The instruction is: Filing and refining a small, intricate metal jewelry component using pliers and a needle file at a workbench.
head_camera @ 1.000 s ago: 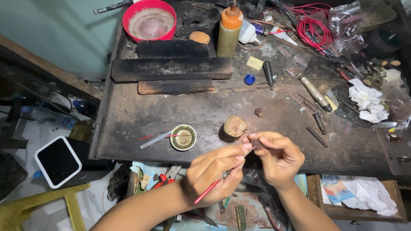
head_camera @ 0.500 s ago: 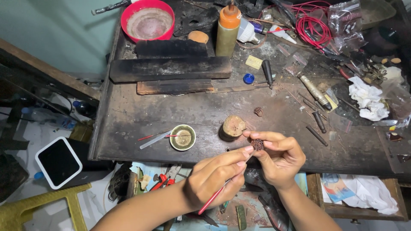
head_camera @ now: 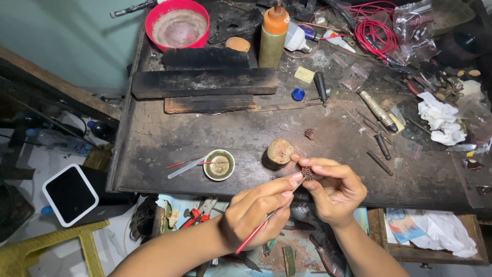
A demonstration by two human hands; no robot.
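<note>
Both hands meet over the near edge of the desk (head_camera: 169, 138), working on a small brown bead (head_camera: 308, 173).

Right hand (head_camera: 335, 192) pinches the knobbly bead between thumb and fingertips, just near of a short wooden stump (head_camera: 280, 152) that stands on the dark desk. Left hand (head_camera: 259, 210) is closed around a thin red-handled tool (head_camera: 253, 235), pen-style, with its tip brought up to the bead; whether the tip actually touches is hard to tell at this size. To the left of the stump sits a small round dish (head_camera: 219, 165) with a red stick (head_camera: 180, 164) and a pale strip lying beside it. A second, similar bead (head_camera: 309, 134) rests on the desk a little farther off. At the far edge stand a red bowl (head_camera: 177, 25) and an orange-capped bottle (head_camera: 272, 35), with red wire (head_camera: 371, 32) coiled to the right.
</note>
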